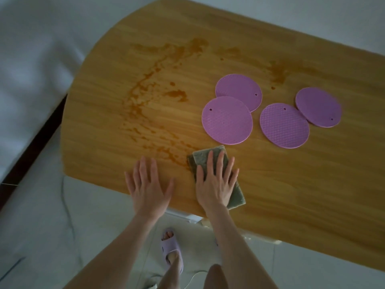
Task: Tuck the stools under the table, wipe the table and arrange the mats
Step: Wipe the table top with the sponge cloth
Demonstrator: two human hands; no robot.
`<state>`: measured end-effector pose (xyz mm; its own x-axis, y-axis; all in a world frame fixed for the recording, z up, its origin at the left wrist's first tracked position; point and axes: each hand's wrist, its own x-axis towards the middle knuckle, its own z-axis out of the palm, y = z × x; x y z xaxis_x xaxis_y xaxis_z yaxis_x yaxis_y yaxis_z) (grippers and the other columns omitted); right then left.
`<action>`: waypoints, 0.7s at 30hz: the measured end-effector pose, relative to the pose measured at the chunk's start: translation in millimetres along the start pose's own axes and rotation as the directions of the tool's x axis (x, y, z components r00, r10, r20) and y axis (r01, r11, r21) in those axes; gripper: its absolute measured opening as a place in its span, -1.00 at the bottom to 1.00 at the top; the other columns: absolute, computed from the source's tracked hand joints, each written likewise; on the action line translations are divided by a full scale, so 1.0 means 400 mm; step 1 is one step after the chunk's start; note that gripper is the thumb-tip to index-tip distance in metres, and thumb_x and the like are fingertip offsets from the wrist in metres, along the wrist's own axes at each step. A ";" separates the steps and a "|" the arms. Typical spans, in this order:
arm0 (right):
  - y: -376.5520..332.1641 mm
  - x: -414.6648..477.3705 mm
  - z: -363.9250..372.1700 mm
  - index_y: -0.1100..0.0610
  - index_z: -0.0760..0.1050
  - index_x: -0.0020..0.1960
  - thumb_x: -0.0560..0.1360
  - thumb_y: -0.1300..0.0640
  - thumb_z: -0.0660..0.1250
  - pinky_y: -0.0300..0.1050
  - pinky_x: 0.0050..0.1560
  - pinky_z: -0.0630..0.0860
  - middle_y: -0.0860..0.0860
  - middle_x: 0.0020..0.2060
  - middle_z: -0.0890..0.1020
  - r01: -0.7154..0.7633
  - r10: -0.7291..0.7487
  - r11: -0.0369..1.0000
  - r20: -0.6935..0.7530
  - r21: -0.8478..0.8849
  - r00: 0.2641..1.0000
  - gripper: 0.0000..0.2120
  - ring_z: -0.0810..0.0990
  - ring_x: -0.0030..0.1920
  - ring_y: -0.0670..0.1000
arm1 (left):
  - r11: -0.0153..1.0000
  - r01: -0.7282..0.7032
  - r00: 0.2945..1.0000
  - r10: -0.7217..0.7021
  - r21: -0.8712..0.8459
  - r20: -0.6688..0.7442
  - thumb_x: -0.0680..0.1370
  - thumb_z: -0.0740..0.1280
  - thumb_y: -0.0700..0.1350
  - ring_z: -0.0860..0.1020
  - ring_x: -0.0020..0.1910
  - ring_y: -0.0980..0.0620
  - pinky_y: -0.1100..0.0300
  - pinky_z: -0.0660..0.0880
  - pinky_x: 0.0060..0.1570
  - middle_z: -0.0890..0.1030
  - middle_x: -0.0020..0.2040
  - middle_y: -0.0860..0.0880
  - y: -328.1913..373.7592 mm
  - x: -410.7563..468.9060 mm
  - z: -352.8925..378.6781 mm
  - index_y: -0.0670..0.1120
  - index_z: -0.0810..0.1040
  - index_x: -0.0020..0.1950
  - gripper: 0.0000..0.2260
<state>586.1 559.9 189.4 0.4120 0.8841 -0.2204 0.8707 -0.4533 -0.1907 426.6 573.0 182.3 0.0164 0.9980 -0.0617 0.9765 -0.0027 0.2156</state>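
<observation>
The wood-grain laminate tabletop (260, 184) with a rounded end fills most of the view, and a long brown spill (145, 97) runs in a broken arc across its left half, with fainter brown patches farther back near the mats. No stools can be seen, so whether they are tucked in cannot be told.

4 round purple silicone mats (227, 120) lie right of centre in 2 overlapping pairs, each pair with 1 mat partly covering the other; they are not yet arranged.

The folded grey-green cleaning cloth (210, 159) lies at the near edge, its left side touching the tail of the spill.

The right hand (215, 184) lies flat on the cloth, fingers spread, pressing it down. The left hand (149, 184) rests palm-down on bare tabletop just beside it, fingers spread, holding nothing.

The step in hand looks like the wiping, barely begun. The next move probably calls for pushing the cloth left and away along the arc of spill, with firm pressure, then lifting the mats to reach the patches near them.
</observation>
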 end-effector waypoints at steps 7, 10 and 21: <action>-0.012 0.023 -0.008 -0.05 -0.23 0.54 0.60 -0.20 -0.18 0.16 0.46 -0.32 0.02 0.55 -0.17 -0.219 0.220 0.975 -0.019 0.040 0.975 -0.43 -0.28 0.52 0.16 | 0.998 0.000 0.999 -0.002 0.057 0.039 0.43 -0.02 0.37 0.05 0.50 -0.17 -0.13 -0.23 0.42 0.17 0.51 -0.23 -0.092 0.061 -0.024 -0.14 0.18 0.51 -0.19; -0.102 0.003 0.019 -0.07 -0.25 0.53 0.54 -0.24 -0.29 0.13 0.45 -0.36 0.00 0.54 -0.18 -0.037 0.037 0.999 -0.008 0.039 0.999 -0.40 -0.28 0.52 0.15 | 0.998 -0.002 0.999 0.000 0.055 0.034 0.44 0.03 0.34 0.13 0.48 -0.19 -0.15 -0.16 0.42 0.23 0.49 -0.23 -0.090 0.055 -0.017 -0.15 0.26 0.48 -0.23; -0.164 0.026 0.029 -0.03 -0.17 0.52 0.56 -0.20 -0.25 0.13 0.46 -0.24 0.02 0.55 -0.05 0.085 -0.085 0.996 -0.015 0.032 0.996 -0.42 -0.13 0.53 0.18 | 0.999 -0.002 0.999 0.000 0.053 0.035 0.45 0.07 0.30 0.22 0.44 -0.22 -0.24 -0.02 0.41 0.31 0.44 -0.25 -0.092 0.059 -0.015 -0.18 0.36 0.42 -0.28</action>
<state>530.3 597.4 188.3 0.3404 0.9210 -0.1894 0.8938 -0.3795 -0.2391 389.8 596.9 178.6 0.0240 0.9951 -0.0959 0.9865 -0.0080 0.1638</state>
